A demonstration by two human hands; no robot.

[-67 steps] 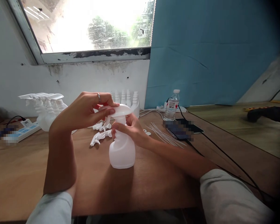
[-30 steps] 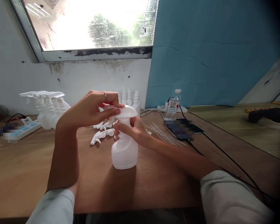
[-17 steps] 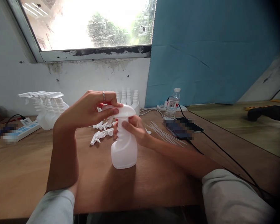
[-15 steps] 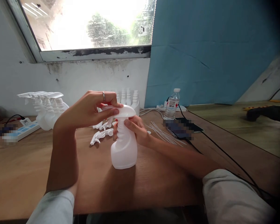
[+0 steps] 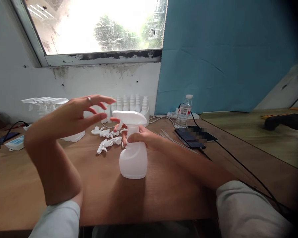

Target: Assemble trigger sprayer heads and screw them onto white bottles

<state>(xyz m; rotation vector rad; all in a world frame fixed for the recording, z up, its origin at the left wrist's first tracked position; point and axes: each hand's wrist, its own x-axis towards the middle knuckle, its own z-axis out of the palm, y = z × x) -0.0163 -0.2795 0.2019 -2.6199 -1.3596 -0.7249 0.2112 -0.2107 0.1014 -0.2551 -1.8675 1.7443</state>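
Note:
A white spray bottle [image 5: 133, 162] stands upright on the brown table [image 5: 101, 198], with a white trigger head [image 5: 130, 117] on top whose nozzle points left. My right hand [image 5: 141, 136] is wrapped round the bottle's neck, its thumb in front and fingers partly hidden behind. My left hand [image 5: 89, 114], with a ring on one finger, is in the air left of the trigger head, fingers apart and holding nothing. Loose white trigger heads [image 5: 108, 142] lie on the table just left of the bottle.
Several white bottles [image 5: 145, 109] stand behind. At the left are assembled spray bottles [image 5: 46, 100] and a power strip [image 5: 16, 142]. A water bottle [image 5: 183, 112], a phone [image 5: 190, 138], thin white tubes [image 5: 172, 138] and cables lie to the right.
My left hand has let go of the trigger head and moved left, its fingers opening. The trigger head now shows fully. My right hand sits slightly lower on the neck.

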